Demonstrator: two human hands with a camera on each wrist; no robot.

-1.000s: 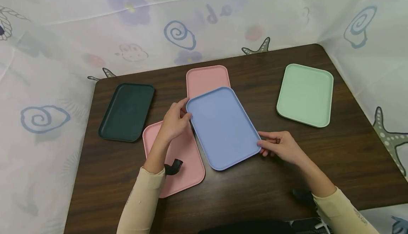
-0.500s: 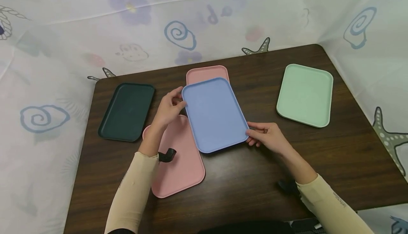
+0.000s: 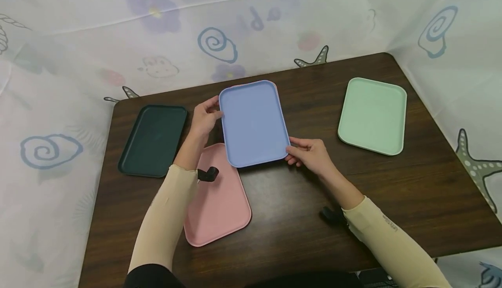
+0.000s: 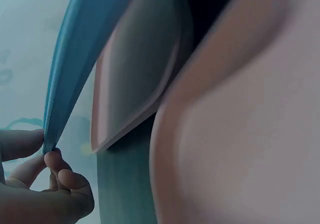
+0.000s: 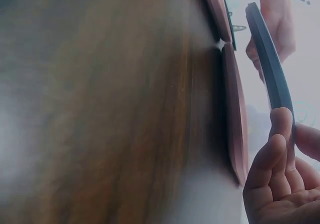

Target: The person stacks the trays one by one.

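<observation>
A blue rectangular tray (image 3: 256,124) is held between both hands in the head view. My left hand (image 3: 205,118) pinches its far left corner, thumb on top and fingers beneath. At the near right corner my right hand (image 3: 310,153) pinches the rim the same way. The wrist views show a gap between the blue tray and the far pink tray (image 5: 236,114) under it. From above, the blue tray hides nearly all of that pink one. A second pink tray (image 3: 217,205) lies nearer, partly beneath my left forearm.
On the dark wooden table (image 3: 282,227), a dark green tray (image 3: 153,142) lies at the left and a light green tray (image 3: 372,116) at the right. A patterned white curtain (image 3: 251,18) hangs behind the table and along its sides.
Both hands have carried the blue tray away from the body and a little left, from partly overlapping the far pink tray to almost fully over it. The other trays stay put.
</observation>
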